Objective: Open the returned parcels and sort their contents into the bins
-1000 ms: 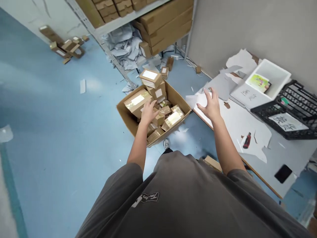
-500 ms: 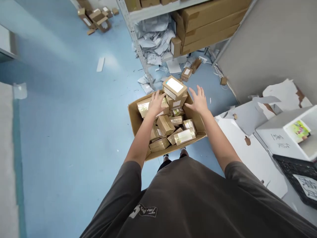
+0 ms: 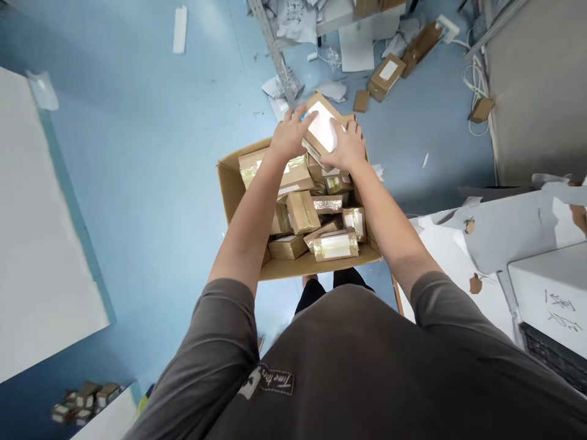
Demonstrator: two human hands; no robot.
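A large open cardboard carton (image 3: 243, 151) stands in front of my legs, filled with several small taped cardboard boxes. On top of the pile at the far side is a small cardboard box (image 3: 323, 129) with a white label facing up. My left hand (image 3: 291, 133) grips its left side, thumb across the label. From the right, my right hand (image 3: 347, 145) holds the same box, thumb on the label's edge. Whether the box is lifted off the pile I cannot tell. Below my hands lie a brown box (image 3: 302, 212) and a box with a white label (image 3: 335, 246).
Past the carton are a metal shelf post (image 3: 277, 55), a labelled box (image 3: 386, 76) and white cables (image 3: 477, 82) on the blue floor. A white table (image 3: 440, 244) with a black keyboard (image 3: 550, 351) is at right. Another white table (image 3: 41, 232) stands left.
My hands have come together from either side of the labelled box and closed on it. The view has tilted down and turned, so the shelf has mostly left the picture.
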